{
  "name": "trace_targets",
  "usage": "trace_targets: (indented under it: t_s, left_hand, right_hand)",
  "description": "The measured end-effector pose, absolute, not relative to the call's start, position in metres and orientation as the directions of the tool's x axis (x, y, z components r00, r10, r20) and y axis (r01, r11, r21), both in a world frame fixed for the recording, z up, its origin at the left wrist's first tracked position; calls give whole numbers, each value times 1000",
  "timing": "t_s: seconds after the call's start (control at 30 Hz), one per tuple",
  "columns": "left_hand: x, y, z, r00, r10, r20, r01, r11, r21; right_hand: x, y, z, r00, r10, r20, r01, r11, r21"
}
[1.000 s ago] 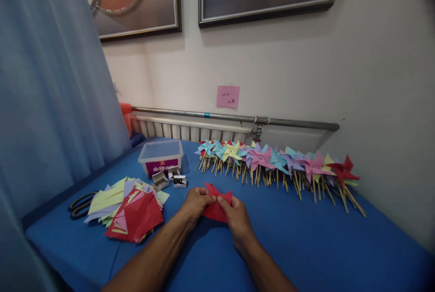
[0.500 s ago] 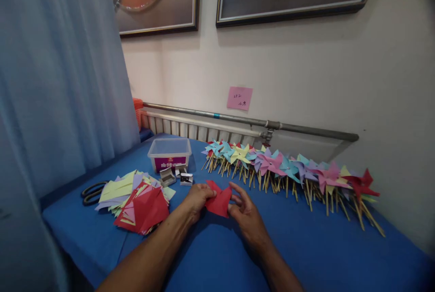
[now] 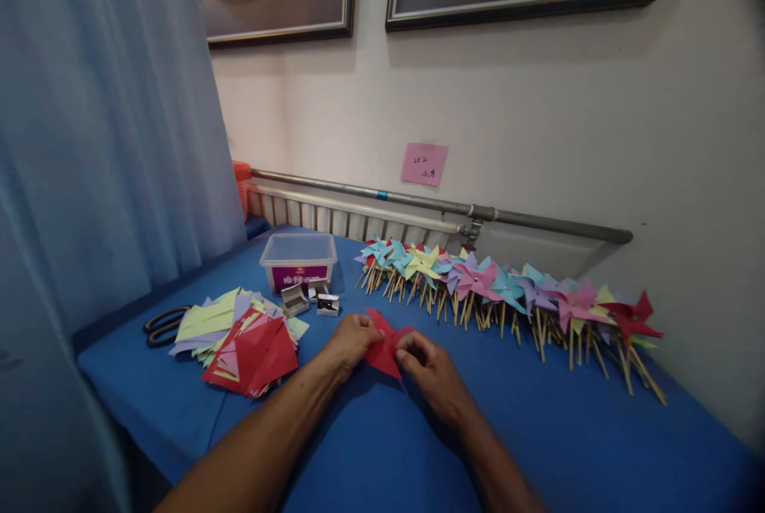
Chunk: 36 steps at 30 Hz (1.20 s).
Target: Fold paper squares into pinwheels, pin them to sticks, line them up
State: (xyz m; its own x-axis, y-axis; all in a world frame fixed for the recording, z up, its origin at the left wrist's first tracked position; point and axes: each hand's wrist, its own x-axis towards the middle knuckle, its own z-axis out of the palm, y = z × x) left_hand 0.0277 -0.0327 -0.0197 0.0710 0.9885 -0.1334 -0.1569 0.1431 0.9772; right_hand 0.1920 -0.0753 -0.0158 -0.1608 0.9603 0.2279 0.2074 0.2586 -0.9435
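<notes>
So on my feed both hands are pinching one red paper piece [image 3: 384, 347] over the blue table [image 3: 567, 433], left hand [image 3: 351, 340] gripping its 9 o'clock edge and right hand [image 3: 431, 370] curled onto the 3 o'clock corner, with the paper sitting dead centre between them. At 9 o'clock from the hands there's a messy stack of coloured paper squares [image 3: 239, 334] with scissors [image 3: 164, 324] just past it. A clear plastic tub [image 3: 299, 260] sits at 11, and a long row of finished pinwheels [image 3: 508, 294] runs from 12 round to 2 along the wall.
</notes>
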Motion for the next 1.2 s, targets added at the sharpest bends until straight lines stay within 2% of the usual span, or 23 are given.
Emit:
trace_targets:
  t_s: [0.27,0.47,0.87,1.2]
  left_hand:
    - [32,-33,-23,78,988,-135,-167,146,975]
    - [35,-35,-21,24,992,-124,-209,126,970]
    - [36,-35,-27,86,988,-131,-254,148,956]
    - [37,-37,-26,155,977,-149,-325,193,926]
  right_hand:
    - [179,-67,-32,-29,969,246,130,248,-960]
    - [172,-66,-42,72,953,295,114,286,-951]
    - [165,-63,-47,203,932,300,74,290,-954]
    - [158,-64,-47,302,931,204,-8,216,-976]
